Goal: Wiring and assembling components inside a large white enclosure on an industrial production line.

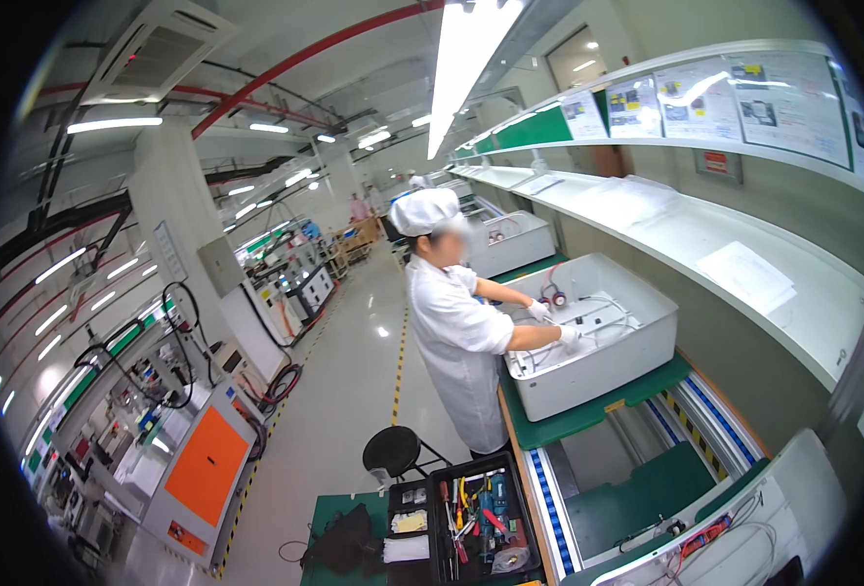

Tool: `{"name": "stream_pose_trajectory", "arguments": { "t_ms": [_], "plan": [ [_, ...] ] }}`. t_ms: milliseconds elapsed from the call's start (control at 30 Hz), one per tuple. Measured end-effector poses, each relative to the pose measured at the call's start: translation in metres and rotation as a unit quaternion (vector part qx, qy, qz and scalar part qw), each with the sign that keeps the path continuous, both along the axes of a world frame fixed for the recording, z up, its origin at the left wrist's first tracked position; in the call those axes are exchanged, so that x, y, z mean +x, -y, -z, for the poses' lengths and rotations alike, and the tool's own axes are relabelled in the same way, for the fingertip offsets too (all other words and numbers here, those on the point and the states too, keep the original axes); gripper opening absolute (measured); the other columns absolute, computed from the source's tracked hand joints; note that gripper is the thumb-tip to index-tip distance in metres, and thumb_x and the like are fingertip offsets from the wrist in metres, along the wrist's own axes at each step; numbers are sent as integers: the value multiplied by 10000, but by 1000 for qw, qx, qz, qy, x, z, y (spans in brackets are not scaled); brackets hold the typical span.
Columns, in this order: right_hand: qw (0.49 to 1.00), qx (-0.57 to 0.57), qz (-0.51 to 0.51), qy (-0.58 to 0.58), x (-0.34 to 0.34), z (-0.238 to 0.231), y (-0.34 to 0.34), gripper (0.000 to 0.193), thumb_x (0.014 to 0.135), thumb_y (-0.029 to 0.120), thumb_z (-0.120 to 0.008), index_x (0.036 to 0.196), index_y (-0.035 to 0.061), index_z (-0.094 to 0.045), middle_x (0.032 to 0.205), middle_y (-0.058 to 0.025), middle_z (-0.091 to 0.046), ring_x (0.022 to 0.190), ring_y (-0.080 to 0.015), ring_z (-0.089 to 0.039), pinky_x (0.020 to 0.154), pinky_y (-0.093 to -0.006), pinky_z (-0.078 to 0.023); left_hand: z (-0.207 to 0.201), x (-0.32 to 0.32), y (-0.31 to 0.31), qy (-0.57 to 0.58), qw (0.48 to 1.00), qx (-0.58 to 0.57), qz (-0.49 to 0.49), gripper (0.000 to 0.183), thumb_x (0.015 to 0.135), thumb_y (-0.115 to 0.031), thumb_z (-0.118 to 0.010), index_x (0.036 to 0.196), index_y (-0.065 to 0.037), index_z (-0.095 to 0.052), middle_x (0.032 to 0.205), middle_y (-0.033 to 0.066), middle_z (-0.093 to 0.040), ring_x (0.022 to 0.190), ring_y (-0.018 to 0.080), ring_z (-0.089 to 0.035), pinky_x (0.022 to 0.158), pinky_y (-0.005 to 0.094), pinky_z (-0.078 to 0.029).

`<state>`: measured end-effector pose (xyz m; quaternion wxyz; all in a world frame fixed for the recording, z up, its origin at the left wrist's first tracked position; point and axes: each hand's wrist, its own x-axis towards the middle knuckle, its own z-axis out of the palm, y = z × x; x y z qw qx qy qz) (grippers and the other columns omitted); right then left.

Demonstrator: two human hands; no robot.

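Neither of my own hands shows in the head view. Closest to me, at the lower right, is a white curved shell (811, 488) with loose cables and a small red-and-blue part (705, 535) at its edge. A black tool tray (439, 547) at the bottom holds screwdrivers, pliers and a teal power tool (498, 503). Farther along the line, a co-worker (452, 332) in white coat and cap reaches with two gloved hands into a large white tub (598, 376), which has wires and small parts inside.
The tub stands on a green board (549, 425) over a conveyor with blue rollers (554, 513). A black stool (391, 451) is beside the co-worker. White shelves (637, 210) with papers run along the right. An orange-fronted machine (209, 454) stands left of the aisle.
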<state>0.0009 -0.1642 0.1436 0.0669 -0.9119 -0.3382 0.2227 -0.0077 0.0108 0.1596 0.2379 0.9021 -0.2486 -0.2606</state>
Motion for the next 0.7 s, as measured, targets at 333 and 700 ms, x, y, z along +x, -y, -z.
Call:
{"name": "stream_pose_trajectory", "arguments": {
  "t_ms": [333,700],
  "plan": [
    [999,-25,-18,19,15,65,1,317,834,257,-524,1031,51,-661,905,-236,-681,827,-358,-682,787,-479,-520,13,4,0,65,998,12,-12,252,814,-247,-559,831,-57,-724,793,210,-678,751,388,-668,662,453,-532],
    [983,78,-70,150,0,16,2,224,809,189,-509,801,-2,-626,679,-157,-661,602,-344,-653,573,-493,-493,12,23,-2,-92,988,108,-56,439,897,-446,-467,1152,-145,-660,1093,191,-670,1026,351,-645,854,447,-520]
  ]
}}
